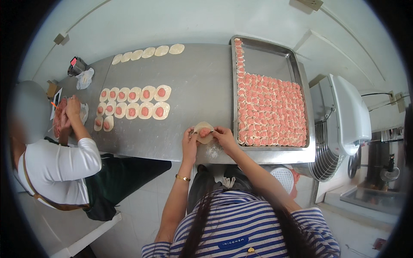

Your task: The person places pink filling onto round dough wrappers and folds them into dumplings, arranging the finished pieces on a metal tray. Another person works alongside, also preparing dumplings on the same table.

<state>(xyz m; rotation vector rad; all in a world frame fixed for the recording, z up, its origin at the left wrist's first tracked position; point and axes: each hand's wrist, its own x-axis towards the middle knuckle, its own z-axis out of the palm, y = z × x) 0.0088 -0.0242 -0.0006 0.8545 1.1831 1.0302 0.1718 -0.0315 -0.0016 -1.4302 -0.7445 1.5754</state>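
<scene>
Pale walls (142, 26) are set behind a steel table (200, 94), over whose near edge one round dough wrapper (198, 127) with pink filling (205, 132) is held between two hands. Taking that wrapper as the dial's centre, its nine o'clock edge is gripped by the left hand (189, 139), its fingers curled nearly closed; its three o'clock edge is pinched between thumb and finger by the right hand (222, 135). Whether the tabletop is touched cannot be told. Both forearms are angled inward, from seven and four o'clock. Filled wrappers (159, 112) are lined up at ten o'clock, and a metal tray (266, 60) is placed at two. Toward half past five, pale lettering is borne by a blue label (233, 243) on the striped shirt (215, 219).
</scene>
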